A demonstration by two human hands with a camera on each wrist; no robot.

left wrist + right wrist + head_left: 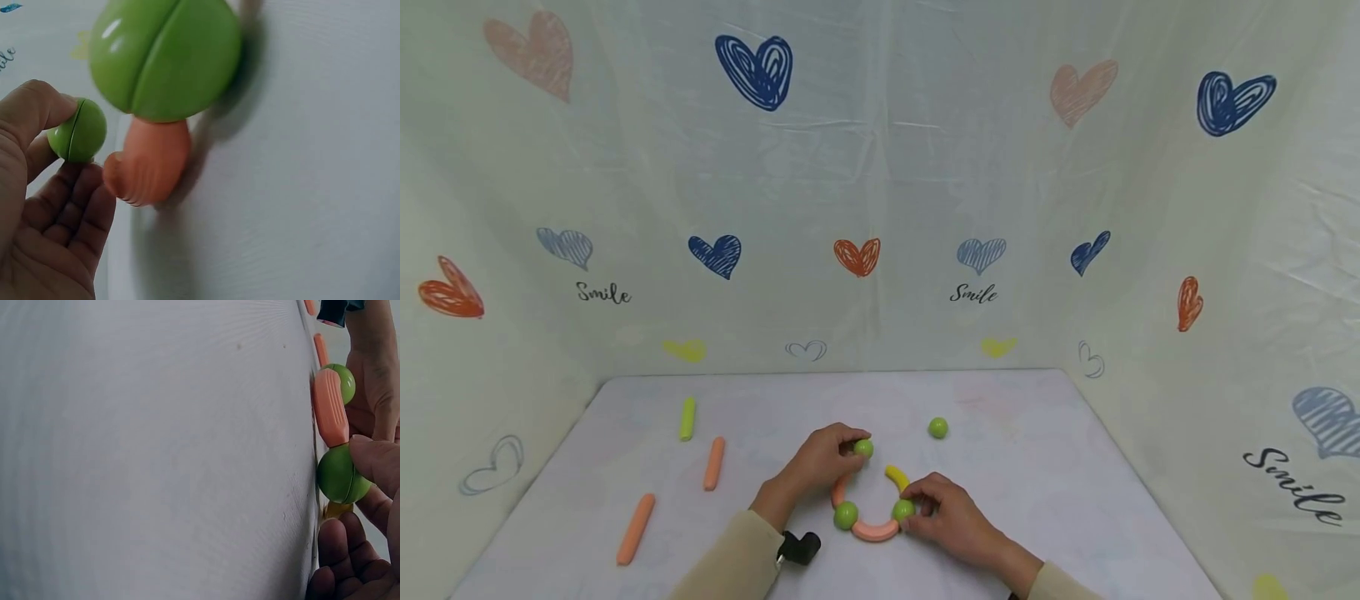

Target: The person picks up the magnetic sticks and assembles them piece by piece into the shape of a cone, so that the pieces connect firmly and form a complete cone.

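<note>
Left hand (829,454) pinching a green ball (863,448) at ring's 12, thumb and fingers closed around its sides, probably for aiming it
Right hand (951,517) pinching the 4 o'clock ball (903,510), likely steadying the ring
Pink curve (876,532) sitting at 6, another ball (846,516) at 8, yellow curve (896,477) at 2, tip hanging free
Spare ball (937,427) waiting toward 1, orange stick (636,529) lying toward 9

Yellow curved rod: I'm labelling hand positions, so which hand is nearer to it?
Right. The right hand pinches the glossy green ball at the near end of the yellow curved rod. The left hand is farther, across a gap leftward, holding another glossy green ball.
</note>
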